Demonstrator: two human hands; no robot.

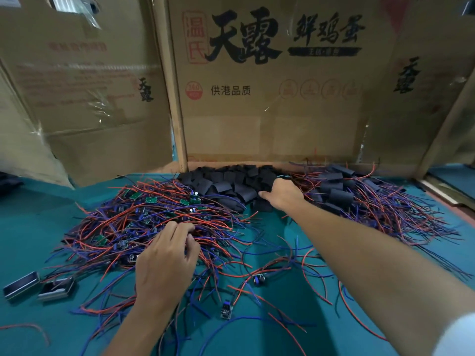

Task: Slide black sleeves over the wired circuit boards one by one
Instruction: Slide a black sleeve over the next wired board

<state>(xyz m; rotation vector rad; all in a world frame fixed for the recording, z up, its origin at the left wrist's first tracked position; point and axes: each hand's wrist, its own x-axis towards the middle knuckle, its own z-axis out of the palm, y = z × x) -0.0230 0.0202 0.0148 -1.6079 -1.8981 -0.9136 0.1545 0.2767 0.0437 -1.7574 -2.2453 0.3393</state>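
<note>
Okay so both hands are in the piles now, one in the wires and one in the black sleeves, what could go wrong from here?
1. The left hand digs into the tangled pile of wired boards; lifting one board may drag neighbours along by their red and blue leads.
2. The right hand reaches into the heaped black sleeves; its fingers could pick up several at once.
3. Loose boards near the front lie under the forearms and might get swept off the green mat.

A loose heap of black sleeves point(231, 186), short flattened tubes, lies under and just beyond the right hand's point(281, 195) curled fingertips. The wired circuit boards point(144, 217), small green boards trailing red and blue leads, sprawl in a tangle beneath the left hand point(167, 263), whose fingers dig into them. Sleeved boards point(336, 191) are piled right of the right hand.
</note>
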